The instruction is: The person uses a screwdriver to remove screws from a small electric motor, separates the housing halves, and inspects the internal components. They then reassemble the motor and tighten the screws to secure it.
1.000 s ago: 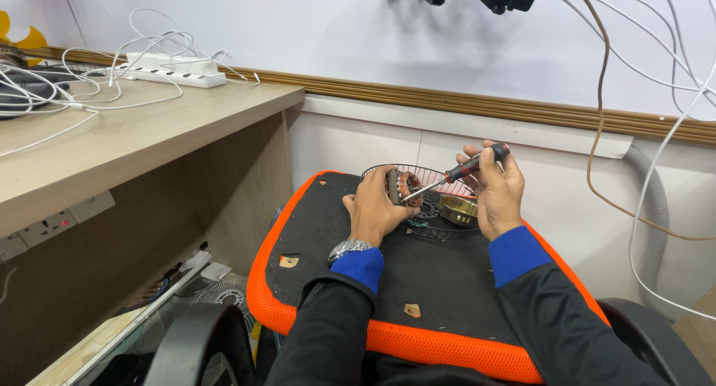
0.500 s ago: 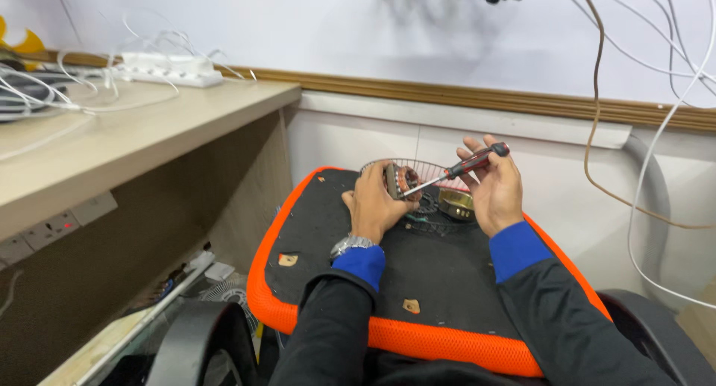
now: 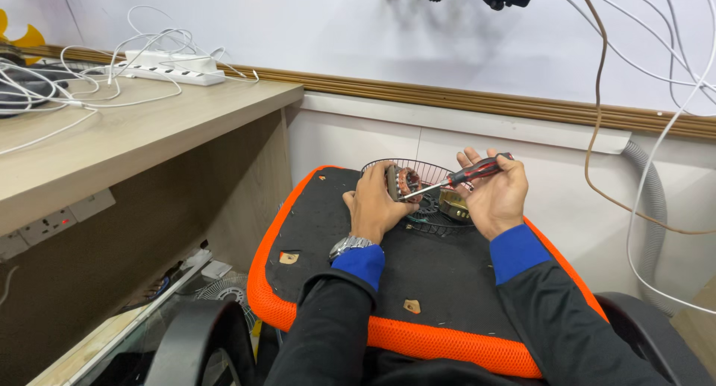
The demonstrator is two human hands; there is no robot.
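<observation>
My left hand (image 3: 375,204) grips a small motor part with copper windings (image 3: 403,181), held upright over a black wire fan guard (image 3: 418,170). My right hand (image 3: 496,196) holds a screwdriver with a red and black handle (image 3: 477,170); its metal tip points left and touches the motor part. A brass-coloured metal piece (image 3: 452,205) lies in the guard below the screwdriver. All of this rests on a black seat pad with an orange mesh rim (image 3: 313,199).
A wooden desk (image 3: 142,132) stands to the left with a white power strip (image 3: 175,71) and tangled white cables. Wall sockets (image 3: 56,223) sit under the desk. Cables hang at the right wall by a grey hose (image 3: 656,207). A second fan guard (image 3: 224,289) lies on the floor.
Both hands stay over the fan guard. The screwdriver has tilted a little, its tip remaining at the motor part. The camera view shifted slightly.
</observation>
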